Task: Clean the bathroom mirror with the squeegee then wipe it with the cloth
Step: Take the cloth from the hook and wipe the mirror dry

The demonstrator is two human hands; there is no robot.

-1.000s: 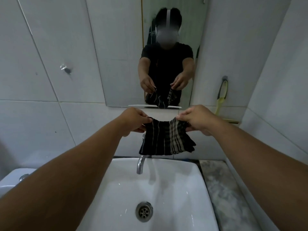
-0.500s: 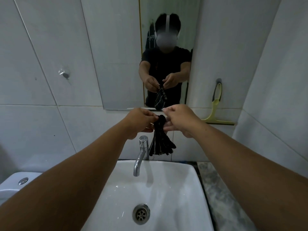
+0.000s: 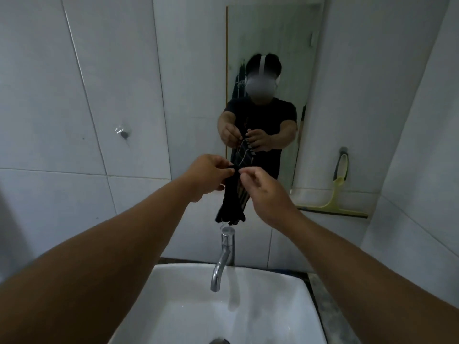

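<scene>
Holding: we pinch the dark striped fabric cloth (image 3: 232,194) by its top edge, raised in front of the mirror's lower edge.
Left hand: our left hand (image 3: 206,176) has thumb and forefinger clenched on the cloth's top corner; the remaining fingers curl under it.
Right hand: our right hand (image 3: 264,192) sits just right of the cloth, thumb and forefinger tips meeting at the same top edge, the other fingers loosely bent. Whether these tips truly grasp the fabric we cannot tell.
Cloth: it hangs bunched and narrow, straight down from the fingertips, between our two hands; its lower hem ends just above the chrome metal tap (image 3: 223,256).
Squeegee: the yellow-green plastic squeegee with a dark handle (image 3: 335,194) hangs on the tiled wall well to the right of our right fingers, untouched.
Mirror: the rectangular frameless wall mirror (image 3: 273,45) stands beyond the fingertips.
Basin: the white ceramic basin (image 3: 173,306) lies below both hands.
Writing: no lettering is legible.
</scene>
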